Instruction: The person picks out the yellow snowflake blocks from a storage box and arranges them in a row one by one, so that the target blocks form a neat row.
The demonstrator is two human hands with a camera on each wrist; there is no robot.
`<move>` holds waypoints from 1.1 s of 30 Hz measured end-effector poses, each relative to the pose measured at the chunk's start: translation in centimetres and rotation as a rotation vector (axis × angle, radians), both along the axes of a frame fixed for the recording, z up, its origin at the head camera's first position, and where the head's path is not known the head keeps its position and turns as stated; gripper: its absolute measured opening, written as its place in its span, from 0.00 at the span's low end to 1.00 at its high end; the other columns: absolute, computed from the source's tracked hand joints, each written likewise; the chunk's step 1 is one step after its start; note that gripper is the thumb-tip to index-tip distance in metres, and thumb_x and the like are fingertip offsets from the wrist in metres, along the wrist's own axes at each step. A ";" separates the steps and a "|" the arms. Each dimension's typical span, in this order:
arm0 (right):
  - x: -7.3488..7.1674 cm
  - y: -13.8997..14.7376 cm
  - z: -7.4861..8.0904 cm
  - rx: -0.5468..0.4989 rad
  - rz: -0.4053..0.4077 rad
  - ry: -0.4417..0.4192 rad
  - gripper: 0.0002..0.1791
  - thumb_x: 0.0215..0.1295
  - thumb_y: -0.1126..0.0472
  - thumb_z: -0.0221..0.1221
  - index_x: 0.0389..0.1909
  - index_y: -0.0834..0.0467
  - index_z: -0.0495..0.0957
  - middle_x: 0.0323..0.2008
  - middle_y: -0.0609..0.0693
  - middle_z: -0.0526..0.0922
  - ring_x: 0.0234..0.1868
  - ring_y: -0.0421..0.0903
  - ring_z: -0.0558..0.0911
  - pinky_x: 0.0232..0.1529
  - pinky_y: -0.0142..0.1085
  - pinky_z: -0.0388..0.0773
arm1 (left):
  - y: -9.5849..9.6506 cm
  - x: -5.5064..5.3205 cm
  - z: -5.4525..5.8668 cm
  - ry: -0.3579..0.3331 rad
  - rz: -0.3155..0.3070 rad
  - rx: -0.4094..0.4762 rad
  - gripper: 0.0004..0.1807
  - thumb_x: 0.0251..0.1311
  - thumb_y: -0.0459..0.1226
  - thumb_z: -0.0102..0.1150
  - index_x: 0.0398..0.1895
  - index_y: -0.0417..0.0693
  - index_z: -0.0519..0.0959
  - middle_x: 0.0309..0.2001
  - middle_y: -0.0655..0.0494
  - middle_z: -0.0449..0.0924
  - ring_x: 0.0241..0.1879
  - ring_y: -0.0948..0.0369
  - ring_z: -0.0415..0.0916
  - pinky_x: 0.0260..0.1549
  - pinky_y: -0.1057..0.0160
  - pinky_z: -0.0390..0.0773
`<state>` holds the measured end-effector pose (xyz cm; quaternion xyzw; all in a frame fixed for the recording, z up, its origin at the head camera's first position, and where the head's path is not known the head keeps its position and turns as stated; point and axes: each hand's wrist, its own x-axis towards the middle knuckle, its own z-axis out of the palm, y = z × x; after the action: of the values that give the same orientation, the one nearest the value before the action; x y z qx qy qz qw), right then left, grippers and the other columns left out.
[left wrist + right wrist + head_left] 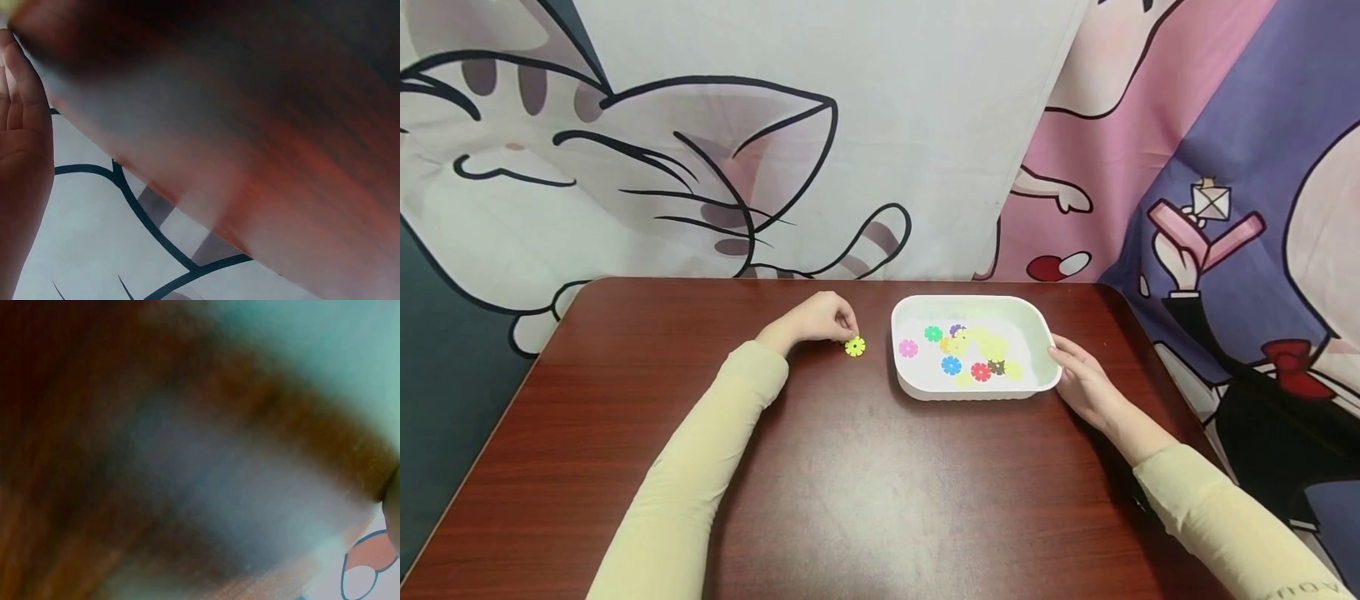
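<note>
A yellow notched plastic disc, shaped like a flower (855,347), is pinched by the fingertips of my left hand (820,321), left of a white plastic tray (1037,333). In the left wrist view, part of the left hand (24,125) shows along the left edge, with a yellow blur at the corner. My right hand (1086,385) grips the tray's right end by its rim. The tray holds several more such discs: a pink disc (908,348), a green disc (933,333), a blue disc (951,365), a red disc (981,372), and several yellow ones.
The brown wooden table (865,492) has its far edge against a cartoon-printed cloth backdrop (925,150). The tray stands on the table's far right half. In the right wrist view, the table and pale tray are strongly blurred.
</note>
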<state>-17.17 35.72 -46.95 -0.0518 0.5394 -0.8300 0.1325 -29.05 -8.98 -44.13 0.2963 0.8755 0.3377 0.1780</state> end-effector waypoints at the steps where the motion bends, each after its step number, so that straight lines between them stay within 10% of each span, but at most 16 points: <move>1: 0.0 0.0 0.0 -0.002 0.001 0.002 0.18 0.74 0.69 0.37 0.60 0.62 0.66 0.53 0.50 0.77 0.53 0.40 0.76 0.52 0.30 0.74 | 0.0 0.0 -0.1 0.003 -0.001 -0.002 0.02 0.52 0.34 0.64 0.25 0.47 0.84 0.23 0.57 0.82 0.25 0.65 0.75 0.29 0.68 0.76; 21: -0.4 -0.3 0.2 -0.034 0.011 -0.003 0.18 0.74 0.70 0.36 0.60 0.62 0.66 0.54 0.51 0.77 0.55 0.42 0.76 0.54 0.31 0.73 | -0.5 -0.3 -0.3 -0.051 0.031 0.040 0.03 0.50 0.31 0.65 0.27 0.44 0.86 0.24 0.56 0.84 0.22 0.65 0.77 0.26 0.68 0.79; 33: -0.1 0.0 0.1 -0.015 0.008 -0.008 0.18 0.74 0.69 0.38 0.61 0.63 0.64 0.54 0.51 0.76 0.55 0.41 0.75 0.54 0.30 0.73 | 0.2 -0.7 1.0 0.056 0.044 0.079 0.05 0.50 0.33 0.65 0.31 0.45 0.85 0.27 0.57 0.84 0.27 0.63 0.79 0.32 0.67 0.79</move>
<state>-17.26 35.70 -46.89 -0.0519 0.5325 -0.8336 0.1375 -29.79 -8.81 -43.18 0.2931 0.8724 0.3676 0.1342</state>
